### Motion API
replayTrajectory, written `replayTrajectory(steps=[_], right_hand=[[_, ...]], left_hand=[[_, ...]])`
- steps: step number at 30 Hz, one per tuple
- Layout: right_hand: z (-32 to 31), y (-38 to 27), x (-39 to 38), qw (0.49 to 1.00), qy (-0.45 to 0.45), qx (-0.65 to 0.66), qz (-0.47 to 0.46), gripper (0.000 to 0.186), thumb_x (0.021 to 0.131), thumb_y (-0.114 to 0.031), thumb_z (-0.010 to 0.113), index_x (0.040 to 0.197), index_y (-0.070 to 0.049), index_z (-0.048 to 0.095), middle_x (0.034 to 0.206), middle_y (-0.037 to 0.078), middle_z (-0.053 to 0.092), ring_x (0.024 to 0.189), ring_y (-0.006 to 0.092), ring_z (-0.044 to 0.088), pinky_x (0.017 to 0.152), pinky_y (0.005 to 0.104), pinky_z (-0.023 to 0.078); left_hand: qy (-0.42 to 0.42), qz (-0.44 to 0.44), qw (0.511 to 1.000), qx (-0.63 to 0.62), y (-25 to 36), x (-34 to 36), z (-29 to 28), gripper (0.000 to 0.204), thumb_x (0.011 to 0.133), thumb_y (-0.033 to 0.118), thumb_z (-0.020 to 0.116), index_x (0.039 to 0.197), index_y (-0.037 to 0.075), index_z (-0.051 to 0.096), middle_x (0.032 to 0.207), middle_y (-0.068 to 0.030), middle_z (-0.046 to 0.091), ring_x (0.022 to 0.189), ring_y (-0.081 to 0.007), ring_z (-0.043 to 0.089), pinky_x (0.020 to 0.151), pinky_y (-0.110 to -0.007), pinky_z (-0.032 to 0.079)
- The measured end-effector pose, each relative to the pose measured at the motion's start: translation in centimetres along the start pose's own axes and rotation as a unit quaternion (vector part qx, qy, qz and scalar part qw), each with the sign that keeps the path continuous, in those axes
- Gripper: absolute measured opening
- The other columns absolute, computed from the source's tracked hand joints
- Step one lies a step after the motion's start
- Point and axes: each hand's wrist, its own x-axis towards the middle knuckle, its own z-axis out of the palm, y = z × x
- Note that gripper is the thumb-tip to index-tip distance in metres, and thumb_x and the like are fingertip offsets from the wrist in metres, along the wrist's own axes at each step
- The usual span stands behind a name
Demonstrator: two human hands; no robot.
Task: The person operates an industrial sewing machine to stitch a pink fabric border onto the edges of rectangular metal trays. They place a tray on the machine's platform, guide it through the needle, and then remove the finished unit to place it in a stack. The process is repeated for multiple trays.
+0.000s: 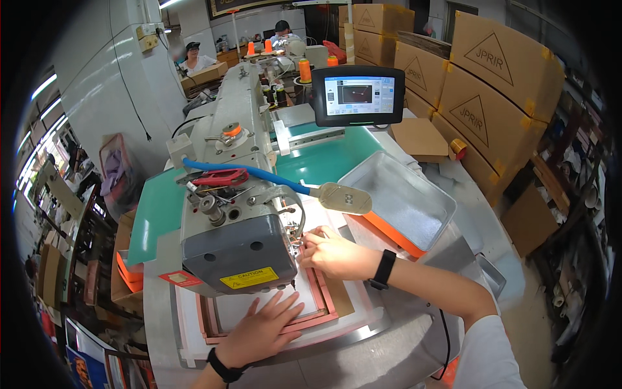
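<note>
A large industrial sewing machine (pixel 230 243), with a dark grey head, stands over a pink rectangular frame (pixel 319 321). The frame lies on white sheet material (pixel 369 316) on the machine's bed. My left hand (pixel 262 330) rests flat with fingers spread across the frame's near side and the pale material inside it. Beside the needle area, on the right of the machine head, my right hand (pixel 338 256) has its fingers pinched together. Whatever sits between those fingertips is hidden. A lamp (pixel 345 198) on a blue flexible arm reaches over the right hand.
A grey metal tray (pixel 405 201) with an orange side stands to the right. Behind it is a control screen (pixel 358 96). Orange thread cones (pixel 304 70) stand further back. Stacked cartons (pixel 495 71) line the right. Two people sit at the back. A cable (pixel 447 343) hangs near the table's front.
</note>
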Motion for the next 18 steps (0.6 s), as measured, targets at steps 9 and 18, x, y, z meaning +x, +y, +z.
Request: replayTrajectory(steps=[9, 18], right_hand=[[-0.6, -3.3, -2.5, 0.997, 0.026, 0.057, -0.050, 0.023, 0.072, -0.007, 0.063, 0.093, -0.014, 0.071, 0.101, -0.002, 0.063, 0.108, 0.0166, 0.053, 0.095, 0.0332, 0.036], [-0.8, -5.7, -4.9, 0.986, -0.056, 0.157, 0.005, 0.026, 0.085, -0.009, 0.062, 0.110, -0.015, 0.067, 0.134, 0.002, 0.053, 0.131, 0.0182, 0.043, 0.104, 0.0403, 0.032]], left_hand=[[0.070, 0.060, 0.995, -0.022, -1.2, 1.0, 1.9, 0.040, 0.092, 0.036, 0.058, 0.127, 0.015, 0.057, 0.141, -0.0105, 0.042, 0.135, -0.0308, 0.038, 0.110, -0.059, 0.022], [0.177, -0.061, 0.981, 0.054, -1.0, -0.1, 3.7, 0.062, 0.085, 0.054, 0.063, 0.126, 0.008, 0.054, 0.125, -0.0190, 0.042, 0.125, -0.0396, 0.040, 0.103, -0.063, 0.025]])
